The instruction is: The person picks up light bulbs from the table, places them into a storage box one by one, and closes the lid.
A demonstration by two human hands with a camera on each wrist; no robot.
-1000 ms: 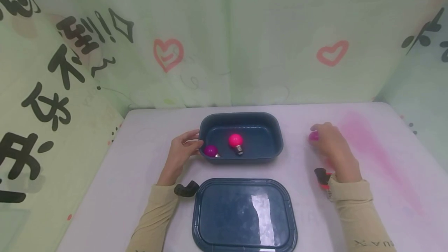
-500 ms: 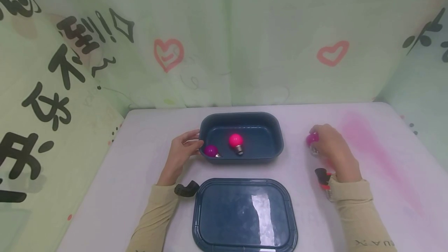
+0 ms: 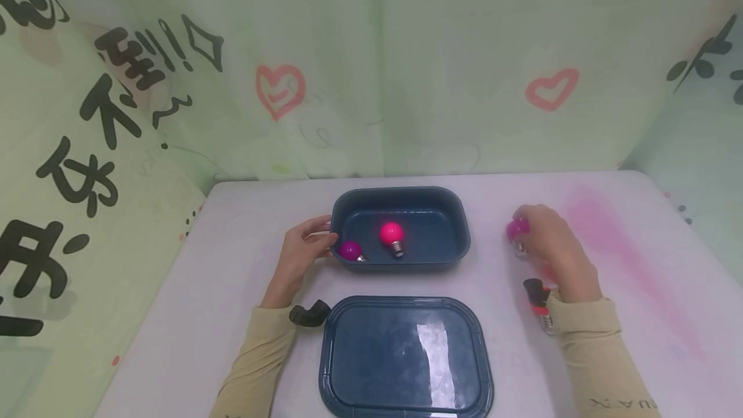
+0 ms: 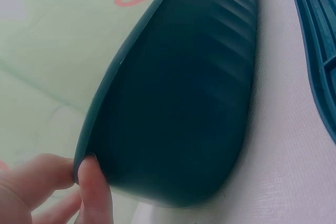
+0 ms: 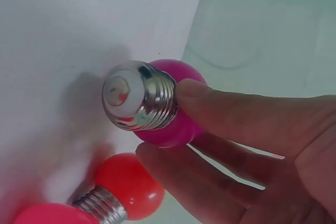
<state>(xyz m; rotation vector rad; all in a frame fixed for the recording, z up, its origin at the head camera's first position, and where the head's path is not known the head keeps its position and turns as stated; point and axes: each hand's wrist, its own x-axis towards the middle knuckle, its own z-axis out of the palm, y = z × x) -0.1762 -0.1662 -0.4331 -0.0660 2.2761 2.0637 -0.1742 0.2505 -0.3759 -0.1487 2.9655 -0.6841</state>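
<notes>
My left hand [image 3: 302,250] pinches the left rim of a dark blue rectangular box [image 3: 400,267], thumb and fingers on either side of the wall in the left wrist view. Inside the box lie a purple light bulb [image 3: 351,251] by the near left corner and a bright pink bulb [image 3: 391,233] near the middle. To the right of the box, my right hand [image 3: 554,240] holds another purple bulb [image 5: 173,129] between thumb and fingers. Its silver screw base faces the right wrist camera. Below it in that view lie an orange-red bulb [image 5: 129,187] and a pink bulb [image 5: 55,215].
A dark blue lid [image 3: 377,353] lies flat on the white table [image 3: 174,353] in front of the box. Patterned green curtains [image 3: 453,82] rise behind the table and along its sides. A wrist-worn black piece [image 3: 309,313] sits close to the lid's left corner.
In the right hand, the purple bulb has come further into sight and moved slightly left and nearer, its screw base now showing. The left hand, box and lid have stayed put.
</notes>
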